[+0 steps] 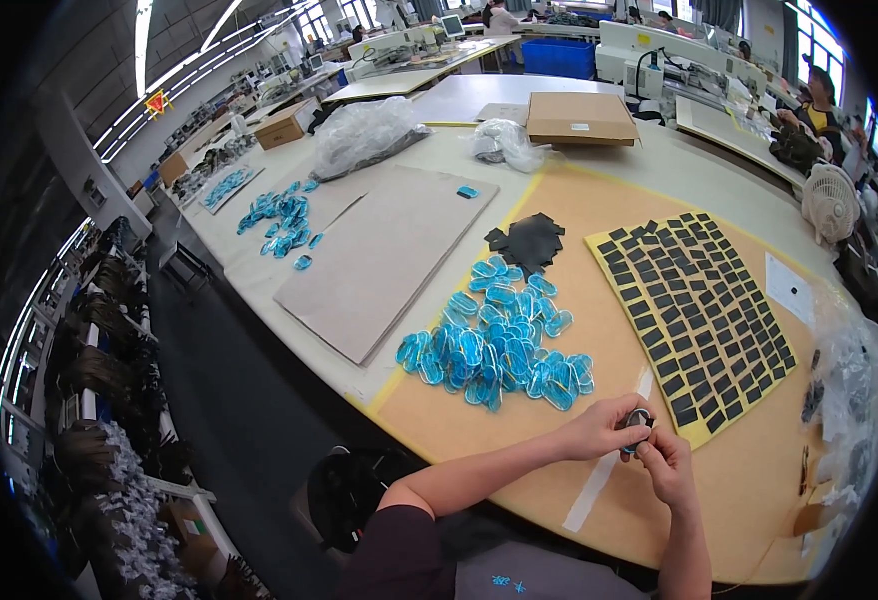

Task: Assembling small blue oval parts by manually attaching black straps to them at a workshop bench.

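Observation:
Both my hands meet over the near right part of the table, pinching one small oval patch point(639, 419) with a dark face and a pale rim. My left hand point(604, 429) grips its left side, thumb across it. From the right, my right hand point(667, 464) holds its lower edge with thumb and fingertips. To the left of my hands lies a loose heap of shiny blue oval patches point(504, 340) with pale edges. Right beyond my hands, a yellow-edged board point(701, 436) carries rows of small black rectangular pieces point(694, 310).
Beyond the heap sits a pile of black pieces point(529, 242). A grey board point(389, 240) lies farther left, with more blue patches point(279, 215) beside it. Plastic bags point(369, 135) and a cardboard box point(581, 118) stand at the back. Clear plastic point(849, 370) and a fan point(831, 205) are at right.

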### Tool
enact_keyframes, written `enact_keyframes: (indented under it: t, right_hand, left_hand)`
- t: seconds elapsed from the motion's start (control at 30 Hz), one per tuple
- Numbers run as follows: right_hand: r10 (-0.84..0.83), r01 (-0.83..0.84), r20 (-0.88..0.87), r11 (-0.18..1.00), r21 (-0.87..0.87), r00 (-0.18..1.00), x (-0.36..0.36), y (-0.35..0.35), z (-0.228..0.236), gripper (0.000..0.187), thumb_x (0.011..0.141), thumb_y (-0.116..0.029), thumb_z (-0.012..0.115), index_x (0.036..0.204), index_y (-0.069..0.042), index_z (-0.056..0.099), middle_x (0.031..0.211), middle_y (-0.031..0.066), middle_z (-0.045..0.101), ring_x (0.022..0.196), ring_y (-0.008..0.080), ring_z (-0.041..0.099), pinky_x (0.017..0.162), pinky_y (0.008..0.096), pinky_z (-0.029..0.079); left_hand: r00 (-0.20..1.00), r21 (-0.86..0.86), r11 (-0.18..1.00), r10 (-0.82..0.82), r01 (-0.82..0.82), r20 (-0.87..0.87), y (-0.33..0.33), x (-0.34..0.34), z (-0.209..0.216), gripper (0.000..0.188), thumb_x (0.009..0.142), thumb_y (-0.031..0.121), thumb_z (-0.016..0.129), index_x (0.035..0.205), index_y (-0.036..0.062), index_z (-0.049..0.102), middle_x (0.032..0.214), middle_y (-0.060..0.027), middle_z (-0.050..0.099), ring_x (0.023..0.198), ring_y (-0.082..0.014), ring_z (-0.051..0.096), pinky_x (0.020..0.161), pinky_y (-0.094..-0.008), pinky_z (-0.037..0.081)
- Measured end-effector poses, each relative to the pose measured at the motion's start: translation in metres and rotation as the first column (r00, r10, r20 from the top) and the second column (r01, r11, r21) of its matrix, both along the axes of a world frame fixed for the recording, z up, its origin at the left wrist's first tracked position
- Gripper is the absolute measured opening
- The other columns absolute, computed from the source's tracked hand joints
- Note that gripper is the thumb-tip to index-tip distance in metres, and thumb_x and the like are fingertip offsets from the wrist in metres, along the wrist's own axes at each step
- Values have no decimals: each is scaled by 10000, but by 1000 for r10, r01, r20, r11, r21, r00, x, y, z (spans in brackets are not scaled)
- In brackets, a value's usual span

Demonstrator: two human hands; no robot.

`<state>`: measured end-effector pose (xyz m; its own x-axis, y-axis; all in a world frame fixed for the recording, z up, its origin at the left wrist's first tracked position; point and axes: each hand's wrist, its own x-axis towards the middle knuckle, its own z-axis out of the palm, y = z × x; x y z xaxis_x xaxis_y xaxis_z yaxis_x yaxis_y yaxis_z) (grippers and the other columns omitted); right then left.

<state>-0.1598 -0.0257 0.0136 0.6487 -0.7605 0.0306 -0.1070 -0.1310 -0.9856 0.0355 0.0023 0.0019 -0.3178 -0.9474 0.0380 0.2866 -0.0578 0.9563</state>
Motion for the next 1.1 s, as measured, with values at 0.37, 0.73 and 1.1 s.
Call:
enact_keyframes:
  t: [0.37,0.73,1.1]
  right_hand:
    - [-95,-19,312,940,341,945,-5,19,-8,234,907,-213,592,735,-81,504,690,-14,503,643,62,429,589,222,330]
    - [-32,-45,252,955,294,967,-7,7,-6,205,936,-140,579,763,-45,525,741,-7,564,700,55,483,614,235,387]
    - [43,-63,184,993,104,982,-11,2,3,221,966,-128,529,779,-15,562,752,25,612,688,57,511,609,234,406]
  left_hand:
    - [965,84,967,-228,240,-130,0,0,18,331,951,89,562,1258,29,457,914,-39,584,704,-88,553,604,-226,477]
    - [983,193,967,-148,167,-113,-5,4,16,376,928,67,607,1279,-10,496,917,-60,622,753,-111,596,624,-241,501]
    - [977,106,971,-213,215,-25,4,0,19,455,958,71,570,1379,1,413,941,-25,574,785,-89,567,678,-231,489]
